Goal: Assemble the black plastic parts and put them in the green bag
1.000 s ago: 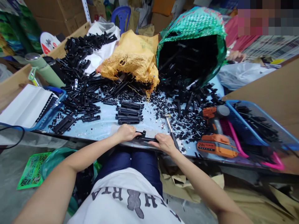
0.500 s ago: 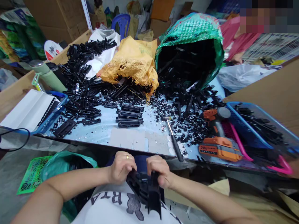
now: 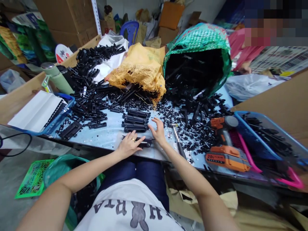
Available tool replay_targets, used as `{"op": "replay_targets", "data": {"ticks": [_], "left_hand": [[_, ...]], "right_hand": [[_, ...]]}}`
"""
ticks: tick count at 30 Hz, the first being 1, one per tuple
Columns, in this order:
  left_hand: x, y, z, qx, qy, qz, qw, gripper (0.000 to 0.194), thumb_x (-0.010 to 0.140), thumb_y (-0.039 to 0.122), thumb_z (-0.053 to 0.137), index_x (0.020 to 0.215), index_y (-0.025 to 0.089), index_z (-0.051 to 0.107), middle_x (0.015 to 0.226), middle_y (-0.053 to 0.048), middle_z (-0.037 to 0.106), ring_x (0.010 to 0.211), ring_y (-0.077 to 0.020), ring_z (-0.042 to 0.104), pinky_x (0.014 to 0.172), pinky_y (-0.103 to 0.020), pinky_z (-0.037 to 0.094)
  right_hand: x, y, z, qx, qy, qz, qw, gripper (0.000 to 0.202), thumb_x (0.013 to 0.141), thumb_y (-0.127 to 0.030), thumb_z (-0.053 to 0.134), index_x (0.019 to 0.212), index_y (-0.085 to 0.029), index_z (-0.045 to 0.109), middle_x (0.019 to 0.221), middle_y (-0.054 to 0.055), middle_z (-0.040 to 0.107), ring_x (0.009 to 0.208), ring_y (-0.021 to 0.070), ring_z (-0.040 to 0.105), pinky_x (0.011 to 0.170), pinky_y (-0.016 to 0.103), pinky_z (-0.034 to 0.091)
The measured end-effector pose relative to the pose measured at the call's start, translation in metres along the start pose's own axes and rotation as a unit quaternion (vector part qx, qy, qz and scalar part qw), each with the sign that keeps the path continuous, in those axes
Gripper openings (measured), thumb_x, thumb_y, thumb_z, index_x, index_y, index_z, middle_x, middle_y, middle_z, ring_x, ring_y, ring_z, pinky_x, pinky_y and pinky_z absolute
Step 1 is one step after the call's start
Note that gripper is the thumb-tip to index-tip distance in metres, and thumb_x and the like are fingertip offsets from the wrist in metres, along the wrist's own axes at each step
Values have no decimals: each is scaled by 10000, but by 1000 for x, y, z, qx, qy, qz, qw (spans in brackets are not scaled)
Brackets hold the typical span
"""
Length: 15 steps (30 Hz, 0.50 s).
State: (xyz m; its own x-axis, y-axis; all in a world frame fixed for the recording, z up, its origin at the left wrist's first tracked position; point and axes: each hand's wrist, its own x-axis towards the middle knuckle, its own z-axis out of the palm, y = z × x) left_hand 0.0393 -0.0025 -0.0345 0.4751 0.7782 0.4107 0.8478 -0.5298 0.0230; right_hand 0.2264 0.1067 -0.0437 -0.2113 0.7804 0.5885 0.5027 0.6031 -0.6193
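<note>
My left hand (image 3: 128, 146) lies with fingers spread over the left end of a long black plastic part (image 3: 145, 143) on the grey mat at the table's front edge. My right hand (image 3: 157, 131) is open, thumb and fingers apart, beside the right ends of a small row of similar black plastic parts (image 3: 136, 121). Whether its thumb touches the nearest one, I cannot tell. To the right of that hand lies a hammer (image 3: 177, 138) with a black handle, its head pointing away from me.
An orange cordless drill (image 3: 226, 157) stands at the right, by a blue basket (image 3: 260, 128) of black parts. Loose pins and black pieces (image 3: 192, 128) are scattered behind. Beyond are a yellow sack (image 3: 141, 64) and a green sack (image 3: 197, 38). A person in red (image 3: 250, 54) is at the far right.
Both hands have moved from my lap up onto the table. The black part they held before me now lies on the mat, and the fingers have spread.
</note>
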Motion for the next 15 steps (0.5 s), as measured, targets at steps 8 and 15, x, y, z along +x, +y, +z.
{"op": "replay_targets", "data": {"ticks": [8,15], "left_hand": [[27,-48,10,28,-90,-21,995,447,845,353,549,1278,269,476,1159,-139,555,1087,-279,503,901,-472,371],[26,-79,12,29,-68,-140,987,441,886,318,444,1310,200,431,1195,-128,541,1191,-256,420,1024,-464,259]], "right_hand": [[112,13,48,-231,-178,32,956,303,919,-395,409,1031,-139,526,1019,123,607,1006,214,538,882,337,418],[173,-21,98,-335,-178,173,909,432,862,-346,506,1158,-57,382,958,182,619,871,242,609,742,328,452]]}}
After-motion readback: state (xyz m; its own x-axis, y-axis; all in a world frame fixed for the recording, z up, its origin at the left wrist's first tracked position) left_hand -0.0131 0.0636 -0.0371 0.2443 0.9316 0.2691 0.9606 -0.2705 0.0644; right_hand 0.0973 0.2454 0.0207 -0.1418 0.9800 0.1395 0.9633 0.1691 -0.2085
